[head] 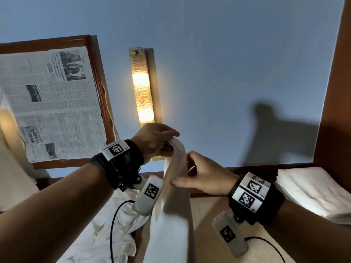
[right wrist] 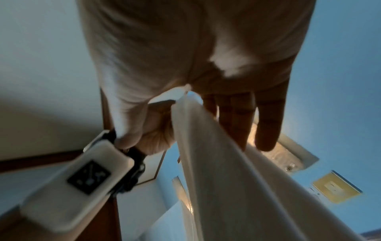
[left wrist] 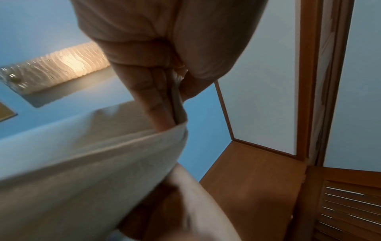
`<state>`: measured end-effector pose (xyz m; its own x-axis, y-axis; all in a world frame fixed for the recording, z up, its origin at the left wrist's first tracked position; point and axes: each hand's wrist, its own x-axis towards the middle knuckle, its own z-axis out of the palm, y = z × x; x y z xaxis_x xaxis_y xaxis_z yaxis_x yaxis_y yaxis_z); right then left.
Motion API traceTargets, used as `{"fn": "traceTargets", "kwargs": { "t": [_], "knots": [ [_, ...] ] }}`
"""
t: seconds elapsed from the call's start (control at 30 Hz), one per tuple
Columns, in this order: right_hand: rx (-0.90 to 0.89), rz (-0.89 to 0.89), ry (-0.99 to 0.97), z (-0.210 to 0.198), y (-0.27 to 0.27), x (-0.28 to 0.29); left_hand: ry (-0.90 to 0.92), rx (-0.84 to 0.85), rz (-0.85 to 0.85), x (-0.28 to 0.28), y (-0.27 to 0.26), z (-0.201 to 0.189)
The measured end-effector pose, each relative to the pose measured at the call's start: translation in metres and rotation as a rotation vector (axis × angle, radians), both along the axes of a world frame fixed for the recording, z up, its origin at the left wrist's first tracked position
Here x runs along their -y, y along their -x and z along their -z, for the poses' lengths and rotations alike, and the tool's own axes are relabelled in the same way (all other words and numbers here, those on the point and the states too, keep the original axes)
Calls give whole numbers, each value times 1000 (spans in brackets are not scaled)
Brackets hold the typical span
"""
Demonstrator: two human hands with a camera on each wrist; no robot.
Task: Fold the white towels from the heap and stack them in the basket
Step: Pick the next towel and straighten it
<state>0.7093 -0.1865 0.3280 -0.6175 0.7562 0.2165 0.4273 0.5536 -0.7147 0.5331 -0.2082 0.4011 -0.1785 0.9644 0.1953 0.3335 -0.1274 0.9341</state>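
I hold a white towel (head: 174,186) up in front of a blue wall, and it hangs down in a long narrow strip. My left hand (head: 171,139) pinches its top end; in the left wrist view the fingers (left wrist: 156,104) clamp the towel (left wrist: 82,154) edge against the thumb. Just below, my right hand (head: 182,176) holds the strip's side, thumb in front and fingers behind. The right wrist view has the towel (right wrist: 226,171) running between that thumb and the fingers (right wrist: 237,117). A crumpled heap of white towels (head: 102,238) lies below my left forearm. No basket is in view.
A stack of folded white towels (head: 313,194) sits at the right by a dark wooden upright (head: 334,111). A lit wall lamp (head: 142,88) and a framed newspaper (head: 51,103) hang on the wall ahead. Black cables trail from both wrist units.
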Motion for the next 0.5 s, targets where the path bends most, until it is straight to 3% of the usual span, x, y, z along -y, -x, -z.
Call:
{"fn": "traceTargets", "kwargs": {
  "t": [0.17, 0.37, 0.5],
  "knots": [
    [-39, 239, -235, 0, 8, -9, -16, 98, 82, 12, -12, -6],
    [-84, 90, -166, -5, 8, -2, 18, 133, 176, 24, -11, -4],
    [-72, 204, -265, -6, 6, -15, 25, 134, 255, 28, -13, 0]
  ]
}}
